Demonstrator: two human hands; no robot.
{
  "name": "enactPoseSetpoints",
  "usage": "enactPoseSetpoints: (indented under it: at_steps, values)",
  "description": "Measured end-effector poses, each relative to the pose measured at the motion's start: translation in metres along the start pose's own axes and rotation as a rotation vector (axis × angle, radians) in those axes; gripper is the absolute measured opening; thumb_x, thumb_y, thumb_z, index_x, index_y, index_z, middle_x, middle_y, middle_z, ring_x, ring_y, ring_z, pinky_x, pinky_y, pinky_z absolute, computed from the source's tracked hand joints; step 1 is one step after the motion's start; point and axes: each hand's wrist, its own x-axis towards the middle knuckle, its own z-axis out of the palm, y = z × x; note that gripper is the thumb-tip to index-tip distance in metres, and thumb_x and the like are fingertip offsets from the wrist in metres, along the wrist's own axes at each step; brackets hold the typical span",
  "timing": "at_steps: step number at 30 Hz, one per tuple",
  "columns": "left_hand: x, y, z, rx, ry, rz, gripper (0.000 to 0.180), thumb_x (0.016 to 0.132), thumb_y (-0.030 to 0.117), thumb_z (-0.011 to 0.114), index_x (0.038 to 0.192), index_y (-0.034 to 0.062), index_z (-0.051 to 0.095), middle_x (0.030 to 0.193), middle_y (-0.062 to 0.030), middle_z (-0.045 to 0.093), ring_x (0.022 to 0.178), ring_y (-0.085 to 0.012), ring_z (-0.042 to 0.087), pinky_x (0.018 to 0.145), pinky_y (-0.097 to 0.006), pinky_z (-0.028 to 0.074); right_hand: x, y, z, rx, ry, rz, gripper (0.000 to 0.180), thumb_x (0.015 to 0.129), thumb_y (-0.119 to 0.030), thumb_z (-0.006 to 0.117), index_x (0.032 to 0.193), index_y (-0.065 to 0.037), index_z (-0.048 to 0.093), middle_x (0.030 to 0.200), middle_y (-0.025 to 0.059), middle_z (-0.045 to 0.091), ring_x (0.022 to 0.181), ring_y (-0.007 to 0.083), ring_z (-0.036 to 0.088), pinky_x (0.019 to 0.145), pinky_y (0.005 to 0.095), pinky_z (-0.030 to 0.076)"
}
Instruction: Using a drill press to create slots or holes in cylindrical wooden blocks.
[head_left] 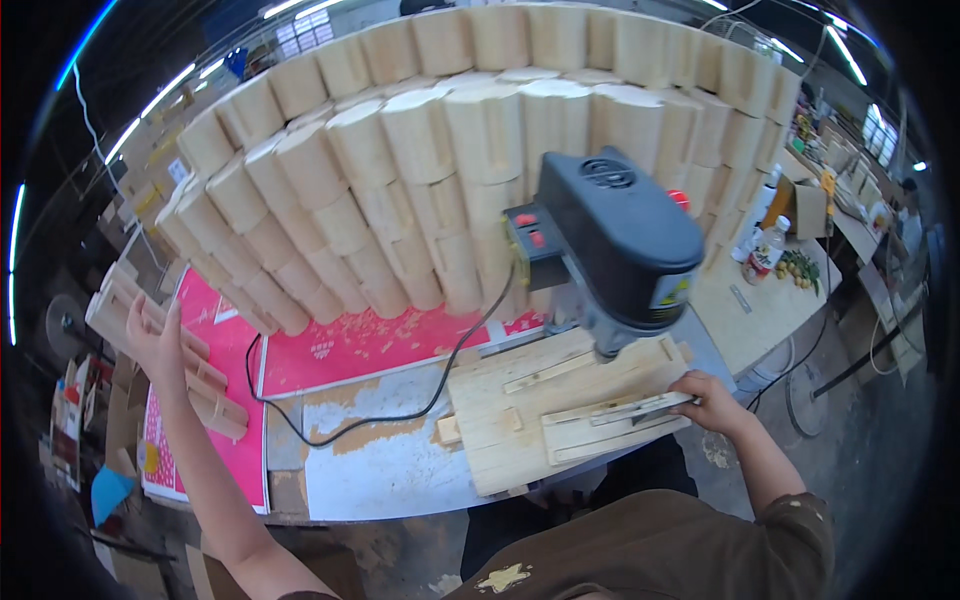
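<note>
My right hand (712, 400), fingers clamped, steadies a wooden strip (625, 418) under the drill press (610, 245) while my left hand (155, 345), fingers apart, reaches the stacked wooden pieces (190, 385); next needs a firm grip.

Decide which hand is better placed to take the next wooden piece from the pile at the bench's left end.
Left. The left hand already rests on the stacked wooden pieces, while the right hand grips a wooden strip on the jig beneath the drill press.
</note>
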Motion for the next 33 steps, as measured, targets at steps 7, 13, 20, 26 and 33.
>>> enactPoseSetpoints:
  at_steps: [7,13,20,26,33]
  values:
    - [-0.116,0.217,0.014,-0.633,-0.352,0.223,0.051,0.07,0.009,0.071,0.117,0.0069,0.052,0.13,-0.0119,0.045,0.119,-0.025,0.043,0.091,-0.034,0.039,0.02,0.021,0.012,0.026,0.111,-0.059,0.037,0.069,-0.014,0.073,0.103,-0.006,0.06,0.096,0.0152,0.06,0.093,0.0347,0.055,0.082,0.0403,0.044]
    - [-0.255,0.245,0.007,-0.625,-0.612,0.196,0.051,0.068,0.002,0.069,0.115,0.0064,0.051,0.132,-0.0115,0.04,0.117,-0.0238,0.044,0.089,-0.035,0.041,0.063,0.016,-0.095,-0.057,0.088,-0.327,0.051,0.073,-0.016,0.07,0.12,-0.01,0.054,0.119,0.0122,0.053,0.117,0.0298,0.043,0.1,0.0426,0.032]
    - [-0.319,0.229,-0.005,-0.707,-0.693,-0.286,0.045,0.069,-0.001,0.068,0.111,0.005,0.052,0.13,-0.0106,0.04,0.112,-0.0185,0.047,0.084,-0.028,0.044,0.259,-0.085,-0.295,-0.311,0.906,-0.166,0.062,0.07,-0.049,0.068,0.121,-0.017,0.052,0.117,0.0159,0.052,0.109,0.0281,0.05,0.088,0.0395,0.043]
    - [-0.321,0.246,-0.014,-0.737,-0.632,-0.294,0.043,0.07,-0.002,0.068,0.109,0.0051,0.053,0.129,-0.0109,0.04,0.11,-0.0176,0.048,0.084,-0.028,0.044,0.333,-0.105,-0.253,-0.362,0.796,0.237,0.064,0.067,-0.036,0.072,0.123,-0.016,0.049,0.138,0.0193,0.025,0.12,0.0455,0.032,0.086,0.0495,0.047]
    - [-0.287,0.284,-0.031,-0.862,-0.477,-0.111,0.043,0.071,-0.005,0.065,0.111,0.0044,0.053,0.128,-0.0112,0.041,0.106,-0.0175,0.051,0.086,-0.029,0.044,0.34,-0.099,-0.254,-0.34,0.915,0.135,0.057,0.067,-0.021,0.069,0.121,-0.015,0.05,0.135,0.0182,0.029,0.115,0.0433,0.038,0.089,0.0463,0.047]
